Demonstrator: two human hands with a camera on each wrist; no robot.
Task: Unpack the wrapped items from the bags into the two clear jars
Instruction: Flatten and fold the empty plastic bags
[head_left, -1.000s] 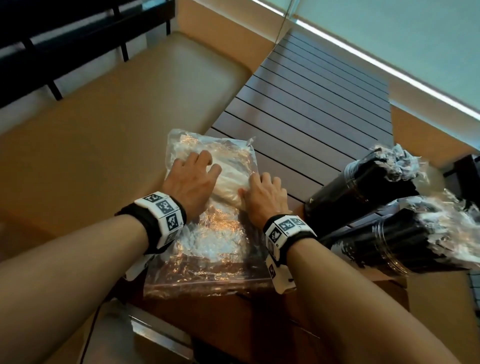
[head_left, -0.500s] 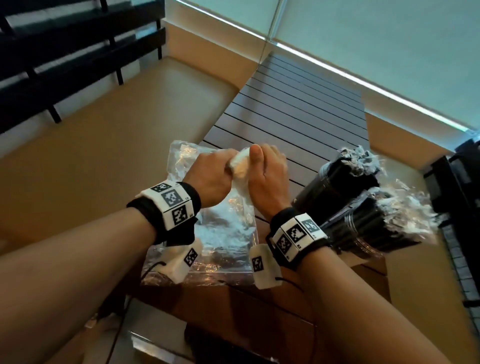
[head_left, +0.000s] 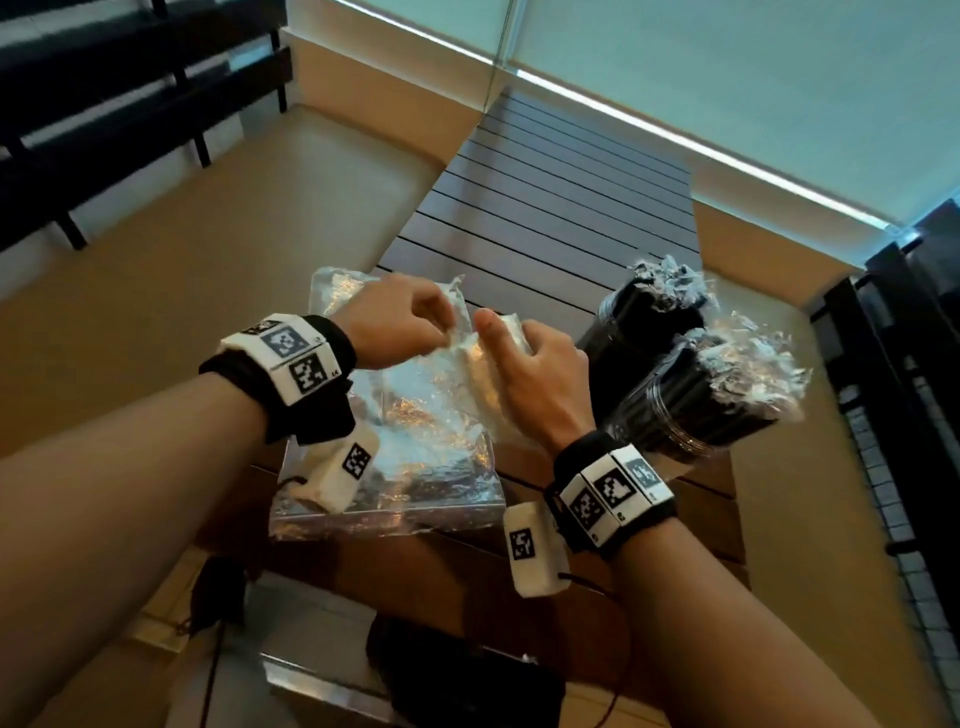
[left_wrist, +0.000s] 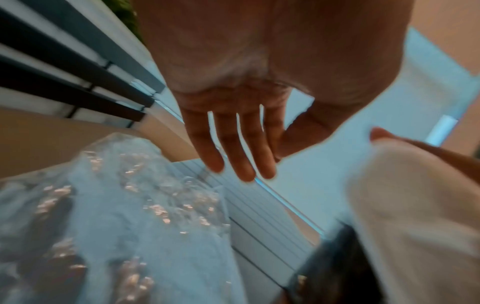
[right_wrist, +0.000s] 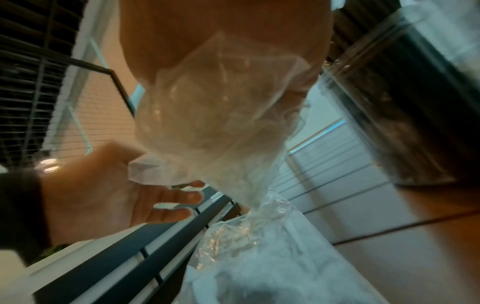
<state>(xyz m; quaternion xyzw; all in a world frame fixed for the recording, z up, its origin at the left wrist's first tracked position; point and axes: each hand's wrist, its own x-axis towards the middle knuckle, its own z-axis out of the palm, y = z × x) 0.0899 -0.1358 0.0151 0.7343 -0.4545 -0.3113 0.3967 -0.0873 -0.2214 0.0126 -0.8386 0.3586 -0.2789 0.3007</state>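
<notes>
Since half a second ago both my hands have come apart: they were clenched together on a white bundle above the bag, and now the left hand (head_left: 397, 322) has let go and drawn off to its side while the right hand (head_left: 535, 374) keeps the bundle. From the left wrist view the left fingers (left_wrist: 233, 148) are straight and relaxed, holding nothing; in the head view they look more bent, close to the film, though I cannot tell if they touch it. My right hand is curled round the white wrapped item (head_left: 506, 332), thumb up along it, with thin clear film (right_wrist: 221, 115) draped over the palm. I judge I am drawing the item out of the clear plastic bag (head_left: 415, 441), which lies flat on the near end of the slatted wooden table (head_left: 545, 208), mouth lifted toward my hands. That crinkled, glossy bag catches light and hides how much remains inside. The item itself looks soft, pale and oblong. Both clear jars (head_left: 691, 395) stand just right of my right hand, already packed with dark contents and topped with crumpled silvery wrap, so the carry across should be short.
</notes>
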